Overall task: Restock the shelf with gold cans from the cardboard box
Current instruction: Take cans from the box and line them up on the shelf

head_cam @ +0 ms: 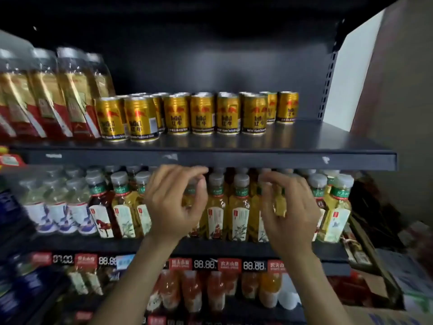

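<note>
1. Dark metal shelf [304, 139]: bare space remains at its right end.
2. Row of short gold metal cans [202, 113] stands close-packed mid-shelf; a careless push could topple neighbours.
3. Left hand [174, 205] and right hand [289, 207] hover below, apart, loosely curled, holding nothing.

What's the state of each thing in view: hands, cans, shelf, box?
left hand: empty, fingers curled, below shelf edge
right hand: empty, fingers curled
gold cans: upright, in rows on the shelf
top shelf: bare at right end
tea bottles: upright, capped
cardboard box: corner only, contents hidden
</note>
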The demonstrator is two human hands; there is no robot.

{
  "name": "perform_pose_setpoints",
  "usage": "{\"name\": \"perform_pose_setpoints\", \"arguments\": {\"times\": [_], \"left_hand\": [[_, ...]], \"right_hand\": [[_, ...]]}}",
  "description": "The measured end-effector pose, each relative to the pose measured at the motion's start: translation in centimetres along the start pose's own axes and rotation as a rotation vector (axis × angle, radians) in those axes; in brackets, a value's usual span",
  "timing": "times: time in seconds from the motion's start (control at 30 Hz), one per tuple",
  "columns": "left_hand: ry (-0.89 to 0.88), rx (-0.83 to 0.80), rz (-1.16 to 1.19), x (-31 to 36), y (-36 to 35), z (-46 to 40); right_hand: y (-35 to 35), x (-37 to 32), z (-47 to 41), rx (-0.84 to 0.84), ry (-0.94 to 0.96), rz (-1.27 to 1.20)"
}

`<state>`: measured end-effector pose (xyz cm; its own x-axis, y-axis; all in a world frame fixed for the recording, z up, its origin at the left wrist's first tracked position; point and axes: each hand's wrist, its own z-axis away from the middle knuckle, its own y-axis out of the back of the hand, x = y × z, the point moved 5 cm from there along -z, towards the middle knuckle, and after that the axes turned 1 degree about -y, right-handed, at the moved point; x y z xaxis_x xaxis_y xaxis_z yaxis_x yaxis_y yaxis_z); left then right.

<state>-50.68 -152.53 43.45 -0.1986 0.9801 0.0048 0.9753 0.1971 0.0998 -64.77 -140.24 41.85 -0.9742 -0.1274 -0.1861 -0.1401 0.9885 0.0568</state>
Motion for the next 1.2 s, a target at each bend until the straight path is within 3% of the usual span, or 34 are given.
{"name": "perform_pose_setpoints", "arguments": {"times": [0.07,0.13,0.3,0.4,0.5,0.63,0.7,0.83,0.97,1.07,1.2], "left_hand": [[0.07,-0.018,0.033,0.0,1.1,3.6],[0.224,-0.128,0.065,-0.3,1.7,7.7],[0.717,-0.753,-0.014,-2.0,3.2,21.5],[0.845,-0.947,-0.063,-1.5,5.9,29.6],[0.877,-1.121,-0.158,-0.6,8.2,35.4],[0.89,-1.488,-0.317,1.2,9.4,41.3],[0.772,-1.658,-0.429,2.1,9.3,42.8],[0.614,-1.779,-0.493,2.4,8.6,44.9],[0.586,-1.761,-0.52,2.3,8.4,44.8],[0.594,-1.729,-0.516,2.3,8.2,44.9],[0.643,-1.711,-0.488,2.3,8.3,44.5]], "right_hand": [[-0.5,-0.8,4.1,-0.105,0.05,0.013],[-1.5,-1.0,8.7,-0.316,-0.001,-0.015],[-4.3,0.3,22.6,-1.078,-0.451,-0.064],[-4.7,-0.1,29.1,-1.321,-0.576,-0.119],[-5.2,-1.4,33.6,-1.454,-0.546,-0.007],[-7.4,-4.5,37.8,-1.697,-0.292,0.043],[-8.9,-5.9,39.0,-1.744,-0.223,-0.039],[-12.4,-7.2,42.5,-1.825,-0.03,-0.149],[-13.8,-7.8,44.3,-1.864,0.141,-0.126],[-14.0,-8.0,43.6,-1.78,0.084,-0.056],[-13.9,-5.9,45.0,-1.787,0.036,0.142]]}}
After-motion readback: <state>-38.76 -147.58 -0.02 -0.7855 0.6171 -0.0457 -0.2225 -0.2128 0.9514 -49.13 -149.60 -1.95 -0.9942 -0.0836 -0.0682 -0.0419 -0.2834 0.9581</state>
